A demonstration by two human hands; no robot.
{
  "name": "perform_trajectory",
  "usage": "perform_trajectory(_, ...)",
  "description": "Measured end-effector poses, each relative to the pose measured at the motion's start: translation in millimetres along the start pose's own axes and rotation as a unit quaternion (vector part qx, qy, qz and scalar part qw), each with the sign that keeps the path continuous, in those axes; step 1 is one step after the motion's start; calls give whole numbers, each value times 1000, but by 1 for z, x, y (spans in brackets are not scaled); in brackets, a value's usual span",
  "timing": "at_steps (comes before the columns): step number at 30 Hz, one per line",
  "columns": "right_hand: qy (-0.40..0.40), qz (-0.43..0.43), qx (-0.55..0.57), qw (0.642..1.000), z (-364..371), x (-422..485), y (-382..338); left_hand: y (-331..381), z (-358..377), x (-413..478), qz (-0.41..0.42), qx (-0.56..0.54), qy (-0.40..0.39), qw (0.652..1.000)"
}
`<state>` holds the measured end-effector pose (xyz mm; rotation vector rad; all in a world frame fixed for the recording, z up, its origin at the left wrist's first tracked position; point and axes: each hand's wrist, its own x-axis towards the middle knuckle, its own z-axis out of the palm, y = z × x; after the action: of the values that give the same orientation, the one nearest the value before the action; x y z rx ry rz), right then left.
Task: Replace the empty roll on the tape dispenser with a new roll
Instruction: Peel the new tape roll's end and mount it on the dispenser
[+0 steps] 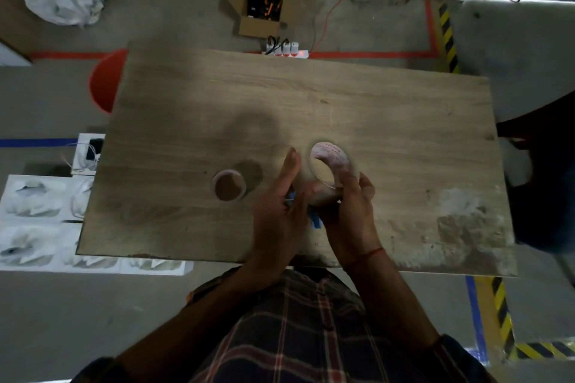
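My right hand [353, 205] grips a clear tape roll [329, 158] with a white, red-printed core, holding it tilted above the wooden table [389, 109]. My left hand [280, 205] is right beside it, index finger stretched forward, its other fingers against a blue tape dispenser [314, 221]. Only small blue parts of the dispenser show between the hands. Whether the left hand grasps it is hidden. A bare cardboard tape core [228, 185] lies flat on the table left of my hands.
The table's near right corner carries white stains [460, 218]. On the floor behind stand an open cardboard box [261, 0], a power strip [284, 51] and a red bucket [105, 81]. White packages [40, 218] lie at the left.
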<state>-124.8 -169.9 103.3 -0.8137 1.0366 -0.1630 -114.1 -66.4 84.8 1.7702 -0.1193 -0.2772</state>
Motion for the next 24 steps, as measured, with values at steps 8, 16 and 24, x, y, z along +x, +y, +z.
perform_trajectory(8,-58,42,51,996,-6,-2,8,-11,4,1,180,126,-2,976)
perform_trajectory(16,-136,33,-210,968,-28,2,2,9,-17,28,96,109,-160,976)
perform_trajectory(24,-328,-96,-331,879,-52,22,-38,17,-49,57,-30,-58,-353,933)
